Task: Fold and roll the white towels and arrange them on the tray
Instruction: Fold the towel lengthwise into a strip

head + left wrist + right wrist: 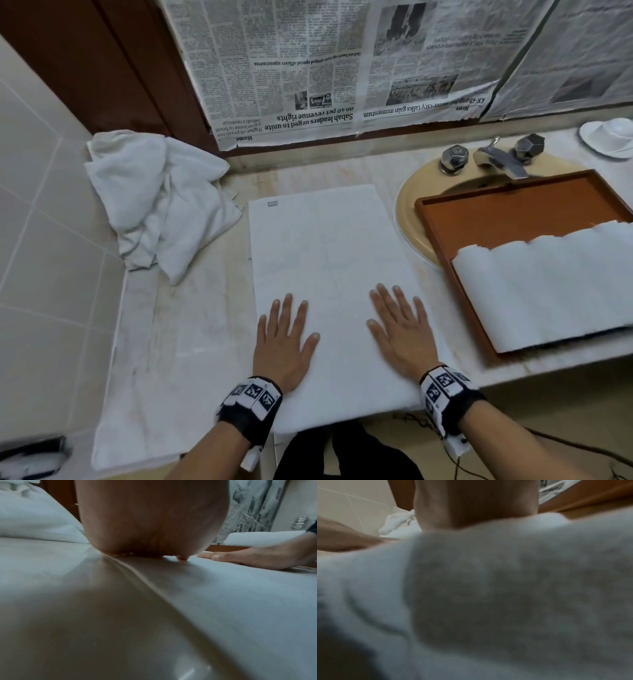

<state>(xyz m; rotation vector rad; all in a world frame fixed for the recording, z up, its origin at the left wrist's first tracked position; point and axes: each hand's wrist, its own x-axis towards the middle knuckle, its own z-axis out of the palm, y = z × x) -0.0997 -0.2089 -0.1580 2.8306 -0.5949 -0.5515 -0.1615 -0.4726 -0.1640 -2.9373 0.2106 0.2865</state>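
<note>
Both hands lay flat, palms down, fingers straight and slightly spread, on the near part of a folded white towel (329,291); neither hand grasped anything. The left hand (286,346) pressed close to the towel's left edge, its thumb angled inward toward the right hand (399,332), which pressed near the towel's right edge with its thumb pointing back at the left. Both forearms came in from the near side, each with a black-and-white patterned wristband (251,401). In the left wrist view the heel of the left palm (150,520) bore on the cloth, with the right hand's fingers (240,557) lying flat farther along the same towel. The towel formed a long rectangle whose long axis ran away from the person toward the newspaper (342,68) covering the wall, a small label (272,204) at its far left corner and its near end hanging over the counter (205,325) edge. Right of the towel, a brown tray (513,209) sat over the sink (411,212), holding rolled white towels (555,291) side by side in its near part. Left of the towel, a crumpled pile of white towels (161,195) rested against the tiled wall.
</note>
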